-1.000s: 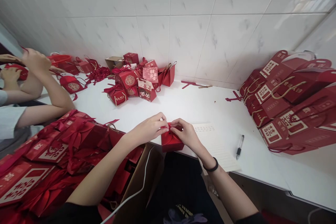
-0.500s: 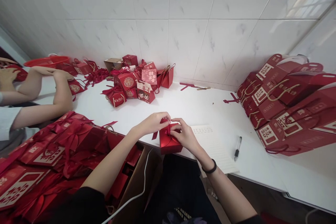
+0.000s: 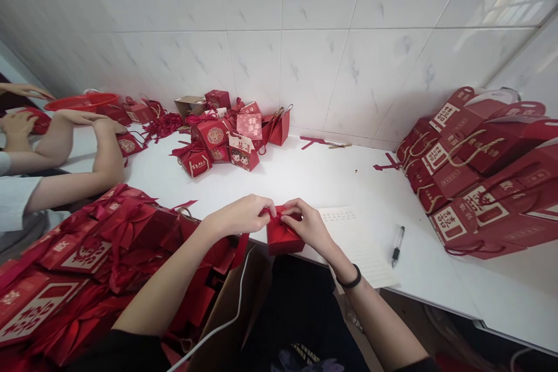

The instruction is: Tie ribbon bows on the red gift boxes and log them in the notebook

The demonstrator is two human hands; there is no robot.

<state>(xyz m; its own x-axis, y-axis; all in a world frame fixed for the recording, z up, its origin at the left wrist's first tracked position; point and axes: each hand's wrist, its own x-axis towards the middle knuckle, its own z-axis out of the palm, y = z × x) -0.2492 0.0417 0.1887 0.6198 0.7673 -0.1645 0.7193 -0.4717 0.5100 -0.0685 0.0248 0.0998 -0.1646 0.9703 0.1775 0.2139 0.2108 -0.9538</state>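
A small red gift box sits at the front edge of the white table, with red ribbon on its top. My left hand is closed at the box's upper left, pinching the ribbon; a ribbon tail hangs down below that hand. At the top of the box, the thumb and fingers of my right hand are pinched together on the ribbon. The exact shape of the knot is hidden behind my fingers.
Left of me is a carton heaped with red boxes. More boxes and ribbons stand by the wall. Lined paper, a pen and stacked red gift boxes are at right. Another person's arms rest far left.
My left hand has moved left and slightly down, away from my right hand, drawing the ribbon out. My right hand stays at the box top.
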